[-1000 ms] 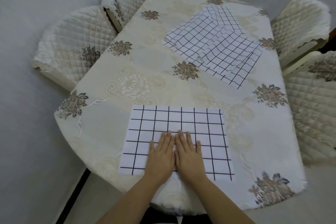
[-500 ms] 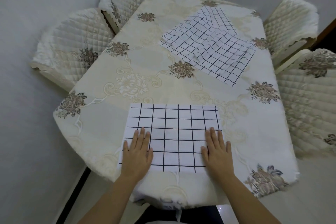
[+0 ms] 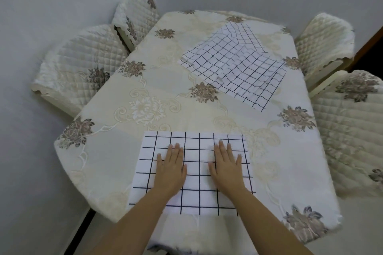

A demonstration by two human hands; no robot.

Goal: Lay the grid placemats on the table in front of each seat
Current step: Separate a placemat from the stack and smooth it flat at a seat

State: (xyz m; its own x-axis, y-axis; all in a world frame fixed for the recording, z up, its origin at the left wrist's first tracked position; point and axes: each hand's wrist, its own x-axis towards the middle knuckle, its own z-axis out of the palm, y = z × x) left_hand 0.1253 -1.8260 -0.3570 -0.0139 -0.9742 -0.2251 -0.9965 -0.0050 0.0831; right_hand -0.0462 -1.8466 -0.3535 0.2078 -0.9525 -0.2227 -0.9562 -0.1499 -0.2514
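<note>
Pressing flat, fingers spread and gripping nothing: left hand (image 3: pixel 170 168) and right hand (image 3: pixel 227 166) on the white black-gridded cloth placemat (image 3: pixel 193 174) at the near edge of the floral-clothed bench (image 3: pixel 157 80), probably smoothing it. Farther off, rumpled gridded placemats (image 3: pixel 234 64) piled (count unclear), awaiting quilted cream chairs (image 3: pixel 80 62).

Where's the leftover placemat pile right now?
Head view: the rumpled placemat pile lies on the far right part of the table, nearest the far right chair.
</note>
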